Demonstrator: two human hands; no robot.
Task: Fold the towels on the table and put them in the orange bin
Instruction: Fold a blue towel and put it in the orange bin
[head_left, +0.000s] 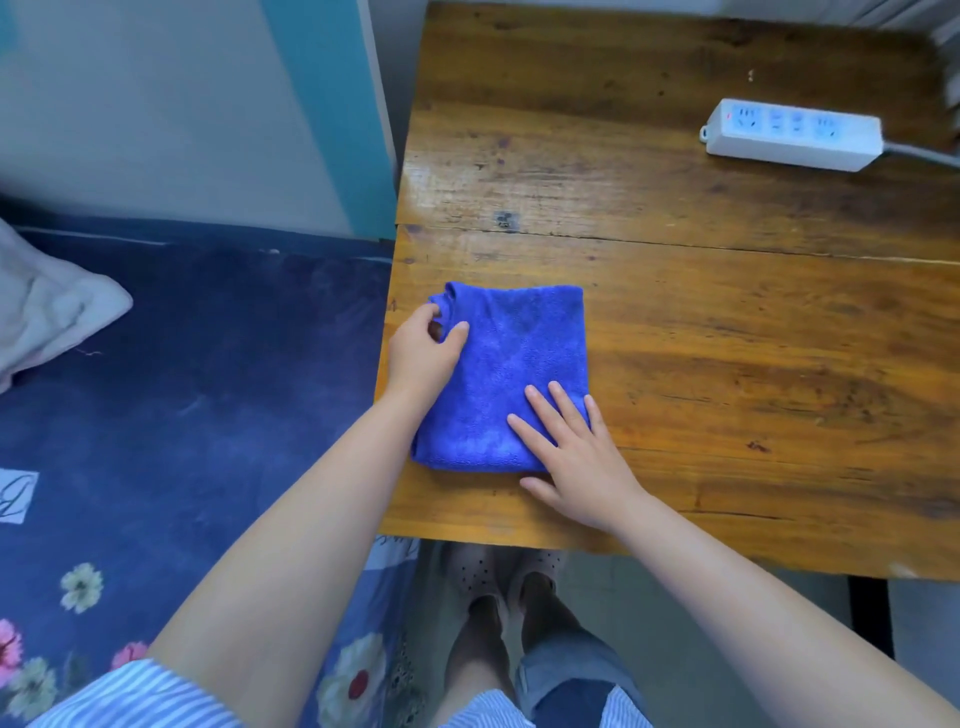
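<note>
Near edge, worktop (727, 364): towel sits at the left front corner, both hands on it.
right hand (574, 457): fingers straight and spread, flat on the towel's near right corner; holds nothing, just presses. Palm half on wood.
towel (519, 358): blue, folded to a rough square, one left on the worktop as far as seen. Near and right edges look neat; far left corner bunched.
left hand (423, 348): fingers curled, thumb on top, pinching the towel's left edge by the bunched corner.
step (guess): tidying the last fold or starting the pickup.
risk 1: towel's left side lies just beside the worktop's left edge; a tug leftward could drag it off toward the bed (208, 389).
risk 2: lifting by the left pinch alone would likely let the layers fall open; soft cloth, no stiffness. Needs the right hand under or gripping too.
risk 3: bunched corner could stay lumpy if pressed flat as it is.
risk 4: right hand pressing while left pulls could skew the square.
bin: not in view; cannot tell where it stands, so carry path unknown.
power strip (792, 135): far right, well apart from the towel, cord runs off right; no snag likely.
</note>
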